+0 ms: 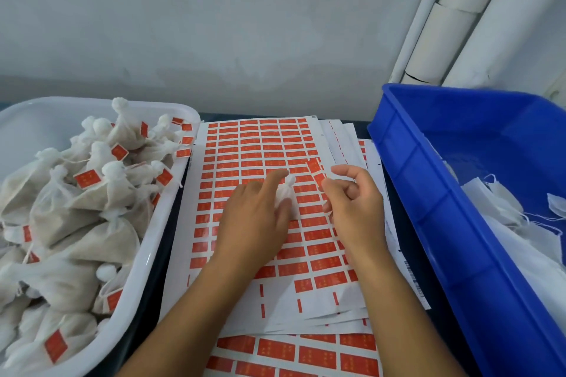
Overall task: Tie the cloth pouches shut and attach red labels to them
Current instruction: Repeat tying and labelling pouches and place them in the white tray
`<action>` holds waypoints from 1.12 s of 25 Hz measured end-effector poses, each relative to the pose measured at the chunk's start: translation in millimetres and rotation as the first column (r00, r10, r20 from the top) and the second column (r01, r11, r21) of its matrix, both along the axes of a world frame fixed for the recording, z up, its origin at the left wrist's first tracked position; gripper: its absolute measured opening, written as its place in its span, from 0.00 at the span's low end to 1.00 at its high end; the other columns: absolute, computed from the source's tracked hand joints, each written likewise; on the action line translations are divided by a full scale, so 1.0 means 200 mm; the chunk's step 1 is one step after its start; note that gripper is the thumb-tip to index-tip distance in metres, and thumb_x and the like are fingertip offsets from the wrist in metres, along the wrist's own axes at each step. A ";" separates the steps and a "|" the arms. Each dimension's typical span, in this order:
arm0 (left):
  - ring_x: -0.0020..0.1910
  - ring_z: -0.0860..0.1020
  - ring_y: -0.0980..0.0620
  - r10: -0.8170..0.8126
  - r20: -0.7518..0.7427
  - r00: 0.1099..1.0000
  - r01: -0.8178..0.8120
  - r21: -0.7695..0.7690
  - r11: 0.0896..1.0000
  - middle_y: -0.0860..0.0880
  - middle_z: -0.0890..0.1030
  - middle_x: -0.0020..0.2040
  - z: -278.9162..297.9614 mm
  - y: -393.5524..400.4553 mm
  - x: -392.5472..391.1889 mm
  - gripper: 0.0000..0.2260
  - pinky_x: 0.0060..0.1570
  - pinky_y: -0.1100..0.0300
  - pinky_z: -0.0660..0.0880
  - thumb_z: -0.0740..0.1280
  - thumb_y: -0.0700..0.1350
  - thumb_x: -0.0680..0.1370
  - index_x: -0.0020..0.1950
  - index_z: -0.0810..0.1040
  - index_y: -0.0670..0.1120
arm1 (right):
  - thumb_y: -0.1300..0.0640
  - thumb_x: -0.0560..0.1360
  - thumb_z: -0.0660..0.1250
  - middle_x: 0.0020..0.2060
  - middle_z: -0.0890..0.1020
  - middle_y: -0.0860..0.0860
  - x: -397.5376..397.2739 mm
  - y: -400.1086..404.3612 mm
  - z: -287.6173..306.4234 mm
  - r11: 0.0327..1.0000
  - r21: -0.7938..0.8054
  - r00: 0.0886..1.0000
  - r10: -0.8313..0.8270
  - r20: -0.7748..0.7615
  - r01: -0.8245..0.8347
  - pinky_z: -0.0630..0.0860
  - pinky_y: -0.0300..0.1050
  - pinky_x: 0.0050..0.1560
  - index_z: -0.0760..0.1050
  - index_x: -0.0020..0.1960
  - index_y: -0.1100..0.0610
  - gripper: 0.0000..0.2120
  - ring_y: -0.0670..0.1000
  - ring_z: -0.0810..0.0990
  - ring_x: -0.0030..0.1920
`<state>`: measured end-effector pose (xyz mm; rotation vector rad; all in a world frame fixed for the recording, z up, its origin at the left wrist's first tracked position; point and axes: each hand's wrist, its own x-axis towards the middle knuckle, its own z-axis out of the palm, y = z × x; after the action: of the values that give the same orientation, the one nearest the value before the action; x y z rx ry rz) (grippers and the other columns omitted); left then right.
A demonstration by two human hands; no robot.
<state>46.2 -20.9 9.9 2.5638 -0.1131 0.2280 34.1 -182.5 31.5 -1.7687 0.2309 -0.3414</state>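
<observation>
My left hand (254, 220) rests over the label sheet (245, 144) and pinches a small white cloth pouch (286, 191) between index finger and thumb. The pouch's bunched neck points away from me. Just to its right, my right hand (352, 202) has its fingers curled, and its fingertips pinch a red label (315, 168) that stands tilted above the sheet, close to the pouch's neck. The sheet carries rows of red labels on white backing, with bare backing along its near edge.
A white tub (171, 199) on the left holds several tied pouches with red labels (87, 178). A blue crate (428, 193) on the right holds loose white pouches (505, 211). More label sheets (291, 352) lie stacked underneath. White pipes (444, 34) lean against the wall behind.
</observation>
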 end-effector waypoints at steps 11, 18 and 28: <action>0.67 0.77 0.46 -0.050 -0.134 0.990 0.050 0.000 0.999 0.53 0.73 0.74 0.04 -0.03 0.14 0.22 0.61 0.49 0.78 0.65 0.49 0.83 0.74 0.66 0.66 | 0.47 0.81 0.68 0.43 0.86 0.39 0.01 -0.02 -0.03 0.994 0.101 0.998 -0.051 0.021 0.048 0.84 0.42 0.41 0.76 0.55 0.40 0.05 0.45 0.86 0.42; 0.47 0.79 0.62 -0.235 -0.170 0.957 0.198 -0.208 0.958 0.64 0.78 0.64 0.05 0.07 -0.02 0.15 0.38 0.74 0.76 0.66 0.49 0.83 0.65 0.76 0.67 | 0.48 0.81 0.68 0.45 0.86 0.43 0.01 -0.01 -0.05 0.995 0.090 0.999 -0.033 0.000 0.033 0.84 0.40 0.40 0.76 0.55 0.40 0.04 0.45 0.86 0.41; 0.61 0.77 0.65 -0.185 0.046 0.982 0.182 -0.514 0.838 0.69 0.80 0.59 0.04 0.10 -0.17 0.11 0.57 0.70 0.76 0.71 0.54 0.79 0.60 0.80 0.64 | 0.48 0.80 0.69 0.46 0.86 0.42 -0.01 0.02 -0.06 0.999 0.053 1.000 0.009 0.029 -0.011 0.85 0.45 0.42 0.76 0.53 0.37 0.06 0.49 0.87 0.43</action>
<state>12.4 -0.3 17.7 1.9982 -0.2582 0.1517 32.3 -177.8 18.9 -1.7106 0.2086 -0.3508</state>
